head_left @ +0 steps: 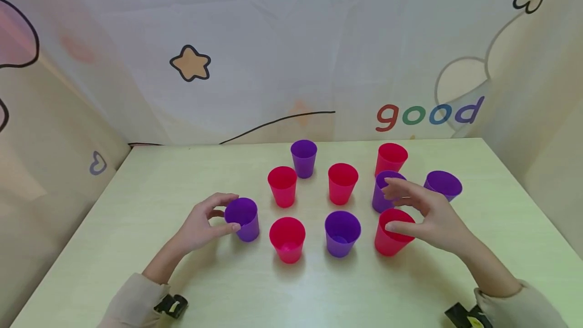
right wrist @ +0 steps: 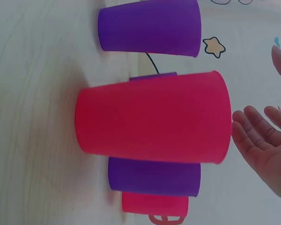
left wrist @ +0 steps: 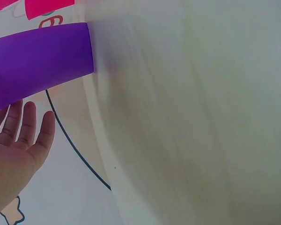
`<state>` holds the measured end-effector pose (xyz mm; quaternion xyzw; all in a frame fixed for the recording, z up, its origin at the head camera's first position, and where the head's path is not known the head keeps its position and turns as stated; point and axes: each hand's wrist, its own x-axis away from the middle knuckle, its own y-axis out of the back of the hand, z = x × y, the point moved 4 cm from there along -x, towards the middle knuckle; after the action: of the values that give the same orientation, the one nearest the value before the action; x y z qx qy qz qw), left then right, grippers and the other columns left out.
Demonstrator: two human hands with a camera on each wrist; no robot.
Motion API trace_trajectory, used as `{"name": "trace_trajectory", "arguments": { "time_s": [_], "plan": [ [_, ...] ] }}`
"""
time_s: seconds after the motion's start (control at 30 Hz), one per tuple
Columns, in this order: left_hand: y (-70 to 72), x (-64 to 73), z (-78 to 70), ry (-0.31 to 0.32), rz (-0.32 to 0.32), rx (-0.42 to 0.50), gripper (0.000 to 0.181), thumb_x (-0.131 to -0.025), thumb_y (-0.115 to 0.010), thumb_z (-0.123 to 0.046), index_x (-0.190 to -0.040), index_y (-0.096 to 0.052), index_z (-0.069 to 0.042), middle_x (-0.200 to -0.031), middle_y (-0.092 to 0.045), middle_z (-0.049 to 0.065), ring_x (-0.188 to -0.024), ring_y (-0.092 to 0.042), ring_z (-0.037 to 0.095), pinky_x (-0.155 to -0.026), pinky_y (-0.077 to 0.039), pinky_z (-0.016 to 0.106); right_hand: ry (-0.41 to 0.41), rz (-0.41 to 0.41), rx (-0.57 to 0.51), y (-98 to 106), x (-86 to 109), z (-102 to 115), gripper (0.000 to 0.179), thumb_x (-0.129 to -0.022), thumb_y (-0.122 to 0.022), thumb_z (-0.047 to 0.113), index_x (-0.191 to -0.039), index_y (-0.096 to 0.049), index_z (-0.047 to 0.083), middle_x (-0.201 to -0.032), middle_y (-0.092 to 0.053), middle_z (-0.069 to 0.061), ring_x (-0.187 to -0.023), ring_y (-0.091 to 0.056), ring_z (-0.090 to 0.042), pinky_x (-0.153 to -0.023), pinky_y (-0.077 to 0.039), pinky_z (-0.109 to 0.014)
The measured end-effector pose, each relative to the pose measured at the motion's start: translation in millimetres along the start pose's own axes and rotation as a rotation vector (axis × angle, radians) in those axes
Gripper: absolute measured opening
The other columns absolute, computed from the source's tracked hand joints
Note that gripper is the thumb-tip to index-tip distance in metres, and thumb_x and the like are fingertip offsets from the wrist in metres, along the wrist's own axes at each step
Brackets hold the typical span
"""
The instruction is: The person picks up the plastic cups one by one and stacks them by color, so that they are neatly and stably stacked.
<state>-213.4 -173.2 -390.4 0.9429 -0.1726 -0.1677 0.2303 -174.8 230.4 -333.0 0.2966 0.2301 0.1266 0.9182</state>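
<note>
At the left end of the front row stands a purple cup (head_left: pixel 248 224). My left hand (head_left: pixel 202 224) is around its left side, thumb and fingertips right at the rim. In the left wrist view the fingers (left wrist: pixel 25 126) are fairly straight beside the cup (left wrist: pixel 42 63). On the right, my right hand (head_left: pixel 430 216) hovers over a red cup (head_left: pixel 387 239), thumb and fingers apart and nothing between them. That cup (right wrist: pixel 154 119) fills the middle of the right wrist view, with the hand (right wrist: pixel 267 150) beyond its rim. A purple cup (head_left: pixel 380 196) is partly hidden behind the right fingers.
Between the hands stand a red cup (head_left: pixel 288 242) and a purple cup (head_left: pixel 341 234). Farther back are red cups (head_left: pixel 283 189) and purple cups (head_left: pixel 304 161), all mouth up on the pale table (head_left: pixel 182 176). A printed cloth (head_left: pixel 273 54) hangs behind.
</note>
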Motion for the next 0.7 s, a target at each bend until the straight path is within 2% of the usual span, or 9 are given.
{"name": "trace_trajectory", "arguments": {
  "time_s": [0.2,0.43,0.7],
  "plan": [
    [2.1,-1.1,3.1,0.008,0.001,-0.035,0.049,-0.075,-0.074,-0.009,-0.120,-0.054,-0.001,-0.114,-0.058,0.011,-0.103,-0.051,0.023,-0.081,-0.048,0.032,-0.001,0.074,0.000,-13,-4.6,0,0.071,-0.069,-0.079,0.010,-0.131,-0.045,0.002,-0.116,-0.058,-0.012,-0.098,-0.057,-0.004,-0.082,-0.047,-0.021],
    [-0.3,-2.4,2.2,0.016,0.013,-0.045,0.052,-0.075,-0.075,-0.010,-0.121,-0.053,0.000,-0.115,-0.058,0.012,-0.105,-0.052,0.025,-0.083,-0.048,0.034,0.007,0.106,0.030,-23,-7.1,1,0.071,-0.068,-0.080,0.015,-0.130,-0.047,0.004,-0.118,-0.058,-0.011,-0.099,-0.059,-0.015,-0.081,-0.049,-0.025],
    [-3.0,-4.3,1.5,-0.001,0.033,-0.089,0.063,-0.069,-0.080,-0.014,-0.122,-0.051,0.002,-0.118,-0.057,0.013,-0.107,-0.052,0.026,-0.081,-0.048,0.036,0.073,0.119,0.037,-29,-10.5,8,0.069,-0.069,-0.080,0.019,-0.128,-0.048,0.003,-0.117,-0.059,-0.011,-0.100,-0.059,-0.024,-0.080,-0.051,-0.035]
  ]
}}
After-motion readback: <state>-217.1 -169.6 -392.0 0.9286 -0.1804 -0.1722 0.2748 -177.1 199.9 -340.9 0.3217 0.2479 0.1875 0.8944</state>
